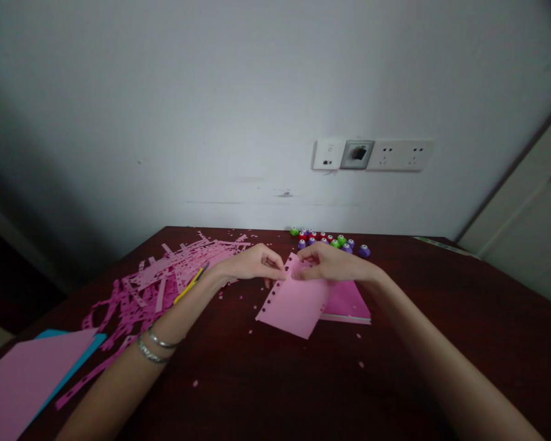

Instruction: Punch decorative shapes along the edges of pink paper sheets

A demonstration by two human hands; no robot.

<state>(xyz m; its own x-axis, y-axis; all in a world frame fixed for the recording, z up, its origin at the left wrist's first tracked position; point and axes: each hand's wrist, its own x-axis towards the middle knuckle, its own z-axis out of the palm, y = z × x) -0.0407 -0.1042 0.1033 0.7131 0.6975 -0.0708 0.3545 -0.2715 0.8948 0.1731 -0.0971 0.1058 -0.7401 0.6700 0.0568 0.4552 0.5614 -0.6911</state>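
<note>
In the head view, a light pink sheet of paper [294, 303] is held tilted above the dark table, with a row of small flower- or star-shaped holes along its left edge. My left hand [257, 263] pinches that punched edge near the top. The fingers of my right hand [333, 262] close on the sheet's upper part, on the right. Partly beneath the sheet and my right hand lies a stack of paper with a magenta top [348, 300]. Just beyond my right hand stand several small craft punches [341, 240] in green, red and purple.
A heap of punched pink strips [165, 275] covers the table's left side, with yellow-handled scissors [190, 286] beside my left forearm. Pink and blue sheets [32, 373] lie at the near left corner. Paper bits are scattered about. Wall sockets [397, 155] sit above the table's back edge.
</note>
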